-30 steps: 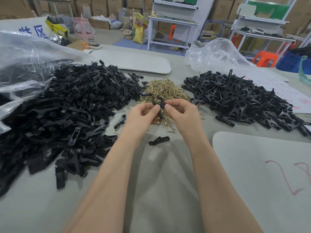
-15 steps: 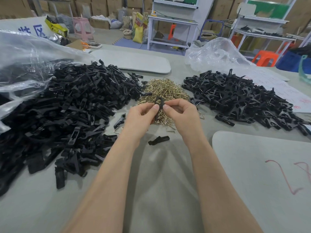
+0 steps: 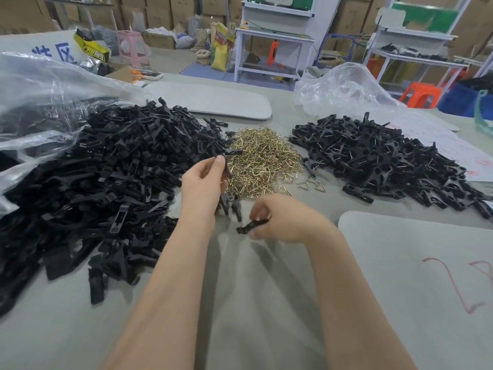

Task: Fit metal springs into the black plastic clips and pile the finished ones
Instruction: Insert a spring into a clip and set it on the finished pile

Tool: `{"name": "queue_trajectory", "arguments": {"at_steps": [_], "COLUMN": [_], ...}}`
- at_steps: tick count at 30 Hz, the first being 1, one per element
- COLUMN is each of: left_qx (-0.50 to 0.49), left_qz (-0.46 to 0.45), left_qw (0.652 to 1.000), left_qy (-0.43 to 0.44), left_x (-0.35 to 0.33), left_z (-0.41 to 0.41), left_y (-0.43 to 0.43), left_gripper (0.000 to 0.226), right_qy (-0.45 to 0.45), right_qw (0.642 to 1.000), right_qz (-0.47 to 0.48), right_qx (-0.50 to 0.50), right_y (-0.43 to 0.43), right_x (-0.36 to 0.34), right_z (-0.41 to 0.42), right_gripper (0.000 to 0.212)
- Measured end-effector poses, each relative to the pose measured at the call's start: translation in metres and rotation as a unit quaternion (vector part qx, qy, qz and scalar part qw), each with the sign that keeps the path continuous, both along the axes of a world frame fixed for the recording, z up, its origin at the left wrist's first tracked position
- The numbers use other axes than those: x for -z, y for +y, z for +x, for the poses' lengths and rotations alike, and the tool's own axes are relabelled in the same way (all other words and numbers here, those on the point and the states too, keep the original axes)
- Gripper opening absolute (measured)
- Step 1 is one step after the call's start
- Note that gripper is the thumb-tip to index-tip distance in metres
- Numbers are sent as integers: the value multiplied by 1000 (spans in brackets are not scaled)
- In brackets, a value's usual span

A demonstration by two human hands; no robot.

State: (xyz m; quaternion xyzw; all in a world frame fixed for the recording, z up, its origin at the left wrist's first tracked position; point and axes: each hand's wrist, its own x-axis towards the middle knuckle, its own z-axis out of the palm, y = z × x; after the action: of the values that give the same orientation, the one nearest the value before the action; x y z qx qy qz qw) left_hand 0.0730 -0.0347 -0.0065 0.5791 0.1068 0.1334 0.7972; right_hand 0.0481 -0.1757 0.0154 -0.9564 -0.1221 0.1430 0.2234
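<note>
My left hand (image 3: 204,184) holds a black plastic clip piece (image 3: 227,166) upright at the near edge of the heap of brass springs (image 3: 262,158). My right hand (image 3: 282,221) has dropped to the table and pinches a loose black clip piece (image 3: 249,227) lying there. Another black clip piece (image 3: 236,206) stands between the two hands. A big heap of bare black clip pieces (image 3: 106,182) spreads on the left. The pile of finished clips (image 3: 386,161), with springs showing, lies on the right.
A clear plastic bag (image 3: 40,102) overhangs the left heap, and another clear bag (image 3: 344,89) sits behind the finished pile. Grey pads lie at the back (image 3: 213,100) and near right (image 3: 416,276). Printed paper (image 3: 453,148) lies far right. A few loose springs (image 3: 312,184) lie near the pile.
The hands, joined on one clip over the springs, have parted. My right hand moved down and toward me to a loose piece on the table; my left keeps the clip.
</note>
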Motion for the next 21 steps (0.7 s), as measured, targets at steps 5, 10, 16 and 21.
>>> {"name": "queue_trajectory", "arguments": {"at_steps": [5, 10, 16, 21], "left_qx": [50, 62, 103, 155], "left_qz": [14, 62, 106, 150], "left_qw": [999, 996, 988, 975], "left_qy": [3, -15, -38, -43], "left_x": [3, 4, 3, 1], "left_z": [0, 1, -2, -7], "left_y": [-4, -7, -11, -14], "left_gripper": [9, 10, 14, 17], "right_qy": [-66, -145, -50, -49], "right_qw": [994, 917, 751, 795], "right_qz": [74, 338, 632, 582], "right_qx": [38, 153, 187, 164], "right_y": [2, 0, 1, 6], "right_x": [2, -2, -5, -1], "right_z": [4, 8, 7, 8], "right_gripper": [10, 11, 20, 24]}}
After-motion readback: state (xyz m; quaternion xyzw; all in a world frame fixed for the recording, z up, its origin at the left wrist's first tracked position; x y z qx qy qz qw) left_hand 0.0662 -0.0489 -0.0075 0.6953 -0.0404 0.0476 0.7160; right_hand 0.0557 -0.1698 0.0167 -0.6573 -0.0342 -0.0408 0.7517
